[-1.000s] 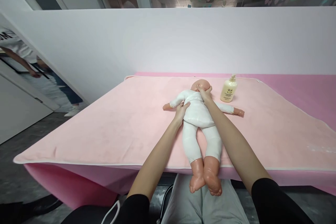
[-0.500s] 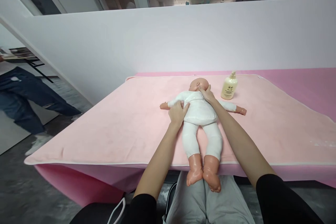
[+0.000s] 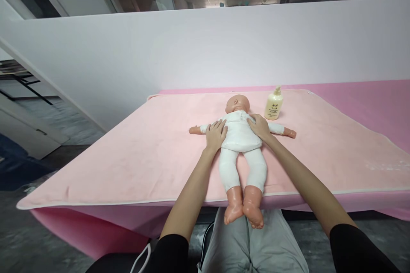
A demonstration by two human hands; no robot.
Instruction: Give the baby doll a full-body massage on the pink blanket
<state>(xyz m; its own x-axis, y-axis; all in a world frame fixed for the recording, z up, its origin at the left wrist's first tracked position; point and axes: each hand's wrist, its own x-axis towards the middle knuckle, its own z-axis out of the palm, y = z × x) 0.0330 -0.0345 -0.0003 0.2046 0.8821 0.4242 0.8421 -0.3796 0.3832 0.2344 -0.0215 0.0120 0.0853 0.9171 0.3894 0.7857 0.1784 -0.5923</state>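
A baby doll [image 3: 241, 134] in a white cloth body lies stretched out, its bare head turned to the left and its arms spread sideways. Its feet hang past the table's near edge. My left hand [image 3: 216, 135] rests open against the doll's left-hand side in view, just below the arm, fingers extended. On the other side, my right hand [image 3: 260, 127] lies open along the upper torso near the armpit, fingers on the white cloth. Behind that hand stands a pale yellow pump bottle [image 3: 273, 105], which neither hand touches.
A pink blanket [image 3: 160, 149] with a white edge covers the table over a darker pink cloth [image 3: 368, 98]. A white wall [image 3: 224, 47] rises behind the table. At the far left, part of another person's blue trousers [image 3: 19, 164] shows beside the table.
My right hand has come down from the doll's head and neck to its upper side. My left hand's fingers have straightened along the torso. The person at left has moved mostly out of view.
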